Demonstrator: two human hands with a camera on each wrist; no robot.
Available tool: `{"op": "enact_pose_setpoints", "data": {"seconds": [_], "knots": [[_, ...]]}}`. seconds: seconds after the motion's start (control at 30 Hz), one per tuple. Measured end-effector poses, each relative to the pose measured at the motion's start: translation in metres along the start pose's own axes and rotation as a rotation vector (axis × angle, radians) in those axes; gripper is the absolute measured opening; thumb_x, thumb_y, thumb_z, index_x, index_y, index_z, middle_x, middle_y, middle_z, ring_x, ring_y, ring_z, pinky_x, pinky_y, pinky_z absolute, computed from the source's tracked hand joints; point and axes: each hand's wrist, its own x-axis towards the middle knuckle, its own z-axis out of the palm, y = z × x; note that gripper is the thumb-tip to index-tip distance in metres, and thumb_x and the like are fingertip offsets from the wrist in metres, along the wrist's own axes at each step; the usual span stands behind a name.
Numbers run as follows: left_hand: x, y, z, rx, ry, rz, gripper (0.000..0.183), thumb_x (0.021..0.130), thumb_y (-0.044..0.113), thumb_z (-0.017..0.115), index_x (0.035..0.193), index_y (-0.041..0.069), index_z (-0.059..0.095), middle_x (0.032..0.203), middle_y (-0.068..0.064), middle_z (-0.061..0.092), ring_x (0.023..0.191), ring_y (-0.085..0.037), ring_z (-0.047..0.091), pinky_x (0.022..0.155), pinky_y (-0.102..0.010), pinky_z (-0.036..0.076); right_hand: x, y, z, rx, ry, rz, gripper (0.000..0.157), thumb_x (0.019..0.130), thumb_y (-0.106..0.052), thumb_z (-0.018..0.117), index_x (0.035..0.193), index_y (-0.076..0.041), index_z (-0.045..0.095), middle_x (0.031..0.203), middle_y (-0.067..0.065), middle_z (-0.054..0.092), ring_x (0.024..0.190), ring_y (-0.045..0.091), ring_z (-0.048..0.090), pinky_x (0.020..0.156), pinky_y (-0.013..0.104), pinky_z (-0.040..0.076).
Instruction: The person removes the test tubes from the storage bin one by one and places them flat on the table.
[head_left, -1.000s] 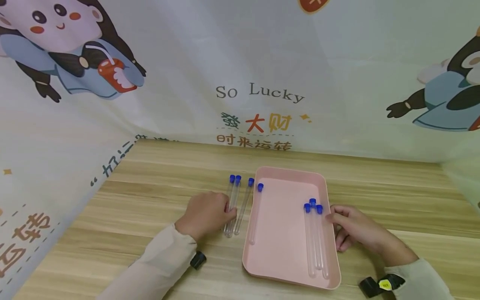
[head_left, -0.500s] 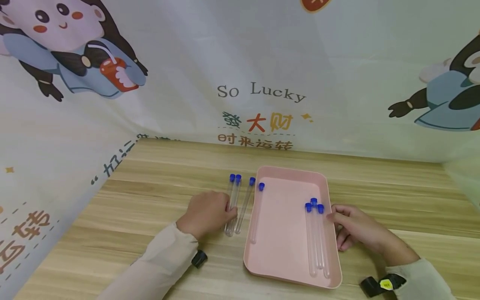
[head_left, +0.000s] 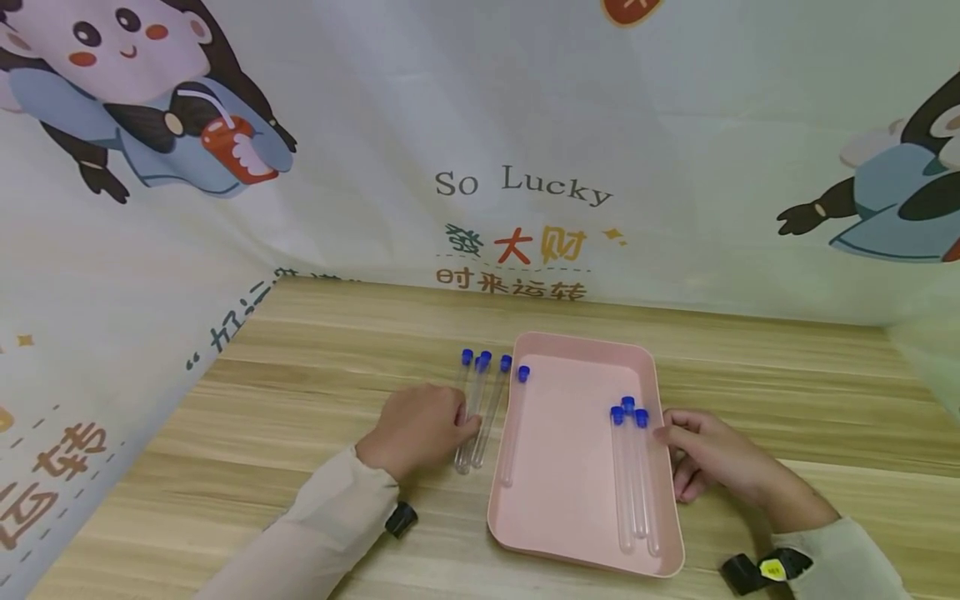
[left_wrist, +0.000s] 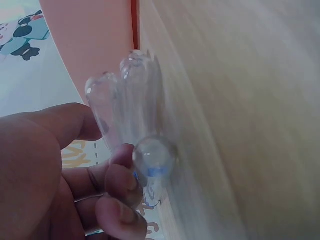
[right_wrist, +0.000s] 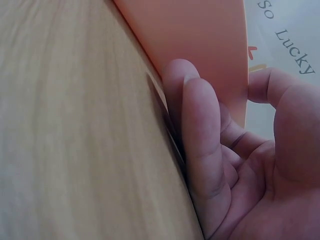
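The left hand (head_left: 420,425) pinches a slim, clear, blue-capped tube (head_left: 476,396) on the wooden table (head_left: 360,333); crowding could set neighbouring tubes (head_left: 492,406) rolling. Beyond lies a shallow, pink, rectangular tray (head_left: 566,467), wall gripped by the right hand (head_left: 708,458); tugging could jostle its contents.

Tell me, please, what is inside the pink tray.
The tray holds four capped tubes: one along its left side, three nearer its right. What lies beneath their blue caps is hidden.

Right hand (right_wrist: 250,185) on pink tray (right_wrist: 200,35)

Left hand (head_left: 420,427) pinches; right hand (head_left: 712,458) grips
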Motion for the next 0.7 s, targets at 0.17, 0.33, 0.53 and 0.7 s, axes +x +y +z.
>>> {"op": "enact_pose_setpoints", "data": {"seconds": [0.17,0.33,0.53,0.7], "knots": [[-0.0003,0.0005,0.0007,-0.002,-0.007,0.007,0.038,0.094,0.039,0.064,0.064,0.019,0.052,0.058,0.005,0.051,0.055,-0.013,0.049,0.05,-0.031,0.035,0.0003,0.0004,0.0001,-0.007,0.002,-0.004,0.034,0.102,-0.024,0.046,0.115,0.007,0.051,0.072,0.004,0.066,0.054,0.012,0.065,0.051,0.03,0.056],[-0.0007,0.0012,0.0017,-0.016,-0.003,0.033,0.039,0.094,0.037,0.064,0.061,0.019,0.052,0.056,0.006,0.05,0.053,-0.012,0.047,0.049,-0.03,0.034,0.0011,0.0019,-0.0007,-0.008,-0.003,-0.004,0.032,0.103,-0.024,0.046,0.114,0.005,0.052,0.071,0.003,0.066,0.054,0.012,0.065,0.051,0.03,0.056],[-0.0015,0.002,0.0035,-0.011,0.001,0.056,0.04,0.094,0.037,0.064,0.06,0.019,0.052,0.054,0.007,0.048,0.051,-0.01,0.044,0.048,-0.029,0.033,0.0008,0.0018,0.0003,-0.013,0.007,0.003,0.036,0.103,-0.025,0.046,0.118,0.007,0.051,0.071,0.004,0.066,0.054,0.012,0.064,0.051,0.03,0.056],[-0.0018,0.0024,0.0025,-0.015,-0.012,0.052,0.04,0.094,0.037,0.065,0.061,0.019,0.052,0.054,0.006,0.049,0.051,-0.01,0.045,0.048,-0.028,0.034,0.0001,0.0006,0.0005,-0.016,0.012,0.003,0.039,0.103,-0.025,0.046,0.122,0.008,0.049,0.07,0.003,0.066,0.054,0.012,0.065,0.051,0.03,0.056]]}}
